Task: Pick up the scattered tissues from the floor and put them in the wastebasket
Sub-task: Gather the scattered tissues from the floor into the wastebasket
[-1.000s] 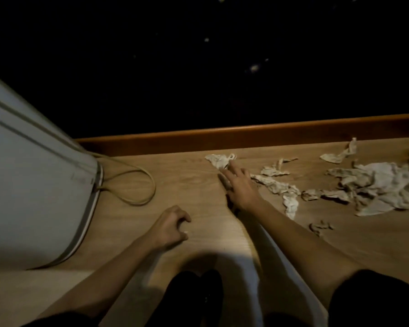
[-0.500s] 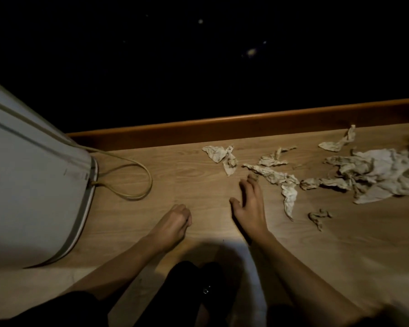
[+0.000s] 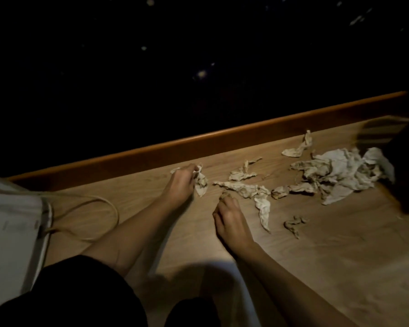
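— Tissues (image 3: 340, 171) are lying scattered over the wooden floor (image 3: 316, 256), with the biggest heap sitting far right near the orange-brown baseboard (image 3: 198, 147).
— And the room?
— It is looking dim; the wall above the baseboard is showing only black.
— The hands?
— The left hand (image 3: 179, 185) is gripping a crumpled tissue (image 3: 201, 185) close to the baseboard. The right hand (image 3: 230, 220) is curling its fingers at the near end of a long strip (image 3: 246, 188); I cannot tell whether it is holding anything.
— Anything else around?
— A white object (image 3: 9, 220) is sitting at the left, and a pale loop (image 3: 117, 215) is trailing from it across the floor, apart from both hands.
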`<state>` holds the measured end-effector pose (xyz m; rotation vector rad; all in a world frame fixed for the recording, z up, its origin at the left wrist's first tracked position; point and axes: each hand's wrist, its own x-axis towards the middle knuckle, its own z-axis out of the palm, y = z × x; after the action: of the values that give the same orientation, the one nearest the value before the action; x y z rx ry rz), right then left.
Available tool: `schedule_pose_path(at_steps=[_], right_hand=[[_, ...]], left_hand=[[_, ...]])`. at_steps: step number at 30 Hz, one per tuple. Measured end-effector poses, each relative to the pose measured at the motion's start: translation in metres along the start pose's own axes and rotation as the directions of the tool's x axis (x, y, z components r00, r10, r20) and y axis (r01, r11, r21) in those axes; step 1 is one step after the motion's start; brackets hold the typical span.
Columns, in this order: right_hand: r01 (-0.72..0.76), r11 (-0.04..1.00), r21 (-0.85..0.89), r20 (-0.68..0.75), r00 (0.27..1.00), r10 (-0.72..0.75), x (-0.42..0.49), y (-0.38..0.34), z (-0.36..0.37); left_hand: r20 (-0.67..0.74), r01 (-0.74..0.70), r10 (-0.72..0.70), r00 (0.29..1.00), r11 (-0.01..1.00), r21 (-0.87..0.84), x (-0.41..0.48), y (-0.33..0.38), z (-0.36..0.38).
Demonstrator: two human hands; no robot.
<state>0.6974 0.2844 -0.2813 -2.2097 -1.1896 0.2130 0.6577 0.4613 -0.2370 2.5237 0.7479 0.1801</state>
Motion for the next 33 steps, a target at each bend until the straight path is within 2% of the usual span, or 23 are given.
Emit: schedule_pose_path(at_steps=[4,7,10,13,16,19,22,27,29,33], right_hand=[[-0.205,0.978,-0.044,-0.175,0.965,0.195,0.030,0.019,-0.024],[-0.355,0.932,0.074,-0.123,0.924,0.362,0.054,0.039,-0.028],[-0.446,0.872,0.203,-0.011,0.889,0.457,0.070,0.052,-0.028],[-0.426,0.869,0.251,0.096,0.905,0.415,0.073,0.052,-0.028],[-0.343,0.936,0.081,0.144,0.933,0.330,0.064,0.042,-0.027],[-0.191,0.969,-0.153,0.093,0.974,0.207,0.050,0.029,-0.017],[-0.162,0.956,-0.243,-0.056,0.987,0.152,0.035,0.020,-0.003],[-0.092,0.994,-0.056,-0.033,0.995,0.090,0.037,0.016,0.001],[-0.129,0.992,-0.010,-0.050,0.990,0.128,0.038,0.021,-0.015],[-0.255,0.966,0.041,-0.206,0.944,0.258,0.027,0.050,-0.057]], left_hand=[[-0.049,0.028,-0.024,0.999,0.996,0.087,0.012,-0.005,0.015],[-0.074,0.158,-0.153,0.985,0.985,0.065,0.020,-0.008,0.022],[-0.050,0.250,-0.254,0.966,0.966,-0.061,0.024,-0.003,0.026],[-0.007,0.209,-0.211,0.978,0.975,-0.080,0.022,0.006,0.031],[0.103,0.189,-0.183,0.978,0.980,-0.056,0.019,0.014,0.030],[0.162,0.161,-0.162,0.973,0.987,0.023,0.019,0.012,0.032],[0.127,0.062,-0.075,0.989,0.993,0.104,0.012,0.015,0.032],[0.093,-0.020,0.017,0.995,0.999,0.031,0.012,0.022,0.036],[0.097,-0.049,0.046,0.994,0.998,0.026,0.016,0.031,0.039],[0.050,-0.143,0.145,0.988,0.989,-0.033,0.037,0.063,0.048]])
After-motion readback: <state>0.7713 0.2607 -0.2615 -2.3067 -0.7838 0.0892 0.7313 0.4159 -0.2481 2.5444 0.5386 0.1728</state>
